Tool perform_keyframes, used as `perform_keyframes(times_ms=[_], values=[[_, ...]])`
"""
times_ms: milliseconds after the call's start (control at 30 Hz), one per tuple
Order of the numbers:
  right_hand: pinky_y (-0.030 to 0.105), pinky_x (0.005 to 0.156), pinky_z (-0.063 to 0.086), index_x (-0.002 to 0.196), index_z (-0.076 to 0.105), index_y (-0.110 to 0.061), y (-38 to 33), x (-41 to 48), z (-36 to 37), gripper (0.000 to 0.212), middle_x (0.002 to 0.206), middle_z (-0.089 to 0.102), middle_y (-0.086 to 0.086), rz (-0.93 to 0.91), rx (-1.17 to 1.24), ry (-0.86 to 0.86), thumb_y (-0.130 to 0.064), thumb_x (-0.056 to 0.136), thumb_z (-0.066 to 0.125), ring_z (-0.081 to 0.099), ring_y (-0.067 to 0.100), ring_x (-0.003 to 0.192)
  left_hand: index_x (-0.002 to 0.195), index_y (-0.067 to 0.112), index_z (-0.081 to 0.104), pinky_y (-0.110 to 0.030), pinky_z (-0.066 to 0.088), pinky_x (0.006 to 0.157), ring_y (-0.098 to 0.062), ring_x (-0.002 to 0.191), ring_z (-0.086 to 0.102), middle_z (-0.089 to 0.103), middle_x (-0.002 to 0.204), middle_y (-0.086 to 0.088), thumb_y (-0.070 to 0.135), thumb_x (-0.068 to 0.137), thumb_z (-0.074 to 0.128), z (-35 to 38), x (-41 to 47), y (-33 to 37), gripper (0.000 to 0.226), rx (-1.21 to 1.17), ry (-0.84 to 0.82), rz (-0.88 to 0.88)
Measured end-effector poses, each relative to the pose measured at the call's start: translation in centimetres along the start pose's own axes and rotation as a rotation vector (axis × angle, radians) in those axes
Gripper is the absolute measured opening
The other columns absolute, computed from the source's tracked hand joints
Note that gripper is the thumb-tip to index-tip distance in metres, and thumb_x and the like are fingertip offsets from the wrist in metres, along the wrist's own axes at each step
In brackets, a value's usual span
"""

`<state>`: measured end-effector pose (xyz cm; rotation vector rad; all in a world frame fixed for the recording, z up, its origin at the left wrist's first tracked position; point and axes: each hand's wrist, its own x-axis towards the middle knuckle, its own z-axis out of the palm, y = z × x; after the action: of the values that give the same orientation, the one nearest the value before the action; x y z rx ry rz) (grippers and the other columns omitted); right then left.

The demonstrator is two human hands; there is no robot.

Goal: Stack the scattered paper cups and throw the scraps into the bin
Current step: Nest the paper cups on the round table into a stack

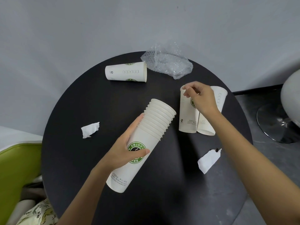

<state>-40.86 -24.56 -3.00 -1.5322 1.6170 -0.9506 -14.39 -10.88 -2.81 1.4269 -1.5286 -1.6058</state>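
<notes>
Right hand (200,97) pinches rim of standing cup (188,116) right of the stack (151,127); left hand (126,148) grips stack. Risk: lift could tip touching neighbour cup (220,98).

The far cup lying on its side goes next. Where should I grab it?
Probably take the lying cup by its wall near the rim, from above: it lies on its side, mouth toward the bubble wrap, leaving the narrow base free to enter the stack.
</notes>
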Motion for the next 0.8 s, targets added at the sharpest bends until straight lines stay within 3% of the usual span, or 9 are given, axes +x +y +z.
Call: perform_keyframes(times_ms=[100,233,367,433,600,700,800], values=[[0.022,0.08,0.047,0.093,0.069,-0.016,0.4,2.2,-0.4,0.017,0.085,0.069,-0.001,-0.024,-0.122,0.015,-0.018,0.094,0.052,0.063,0.011,0.081,0.139,0.061,0.021,-0.013,0.048,0.093,0.008,0.127,0.047,0.031,0.143,0.045,0.004,0.081,0.077,0.1,0.6,0.0,0.099,0.0,0.004,-0.001],[0.017,0.079,0.042,0.099,0.07,-0.015,1.1,4.4,-0.6,0.018,0.103,0.066,0.003,-0.061,-0.271,-0.004,-0.023,0.094,0.054,0.056,0.011,0.088,0.14,0.06,0.02,-0.013,0.048,0.093,0.008,0.127,0.047,0.031,0.142,0.047,0.004,0.081,0.077,0.0,1.2,0.0,0.099,0.006,-0.004,-0.01],[0.047,0.094,0.045,0.097,0.07,-0.021,1.8,6.3,-0.3,0.016,0.102,0.057,-0.002,-0.042,-0.437,-0.092,-0.026,0.094,0.056,0.056,0.015,0.093,0.139,0.06,0.019,-0.012,0.048,0.091,0.01,0.125,0.048,0.03,0.14,0.049,0.003,0.081,0.076,-0.3,1.6,0.1,0.1,0.019,-0.002,-0.018],[0.052,0.097,0.042,0.092,0.069,-0.027,1.9,6.8,0.0,0.015,0.105,0.058,-0.004,0.005,-0.487,-0.164,-0.029,0.094,0.055,0.058,0.018,0.1,0.139,0.06,0.019,-0.01,0.048,0.089,0.013,0.123,0.048,0.031,0.137,0.052,0.003,0.081,0.076,-0.5,1.6,0.0,0.099,0.024,0.004,-0.022],[0.052,0.101,0.04,0.079,0.065,-0.037,2.1,7.1,0.5,0.019,0.105,0.068,-0.008,0.092,-0.496,-0.294,-0.032,0.093,0.054,0.059,0.02,0.107,0.14,0.058,0.019,-0.01,0.048,0.088,0.013,0.124,0.046,0.03,0.137,0.052,0.004,0.081,0.077,-0.9,1.8,-0.2,0.099,0.036,0.011,-0.031],[0.048,0.1,0.042,0.084,0.069,-0.032,2.3,7.2,0.8,0.017,0.106,0.069,-0.004,0.082,-0.515,-0.301,-0.03,0.093,0.055,0.059,0.021,0.107,0.141,0.055,0.019,-0.007,0.046,0.088,0.017,0.123,0.044,0.028,0.136,0.053,0.003,0.08,0.077,-1.1,1.7,-0.3,0.099,0.041,0.02,-0.028],[0.036,0.093,0.046,0.089,0.072,-0.023,2.4,7.4,0.9,0.016,0.103,0.07,-0.002,0.064,-0.489,-0.303,-0.022,0.094,0.056,0.062,0.019,0.102,0.142,0.053,0.019,-0.005,0.044,0.088,0.019,0.123,0.043,0.028,0.135,0.055,0.001,0.08,0.076,-1.3,1.6,-0.4,0.099,0.038,0.026,-0.028]])
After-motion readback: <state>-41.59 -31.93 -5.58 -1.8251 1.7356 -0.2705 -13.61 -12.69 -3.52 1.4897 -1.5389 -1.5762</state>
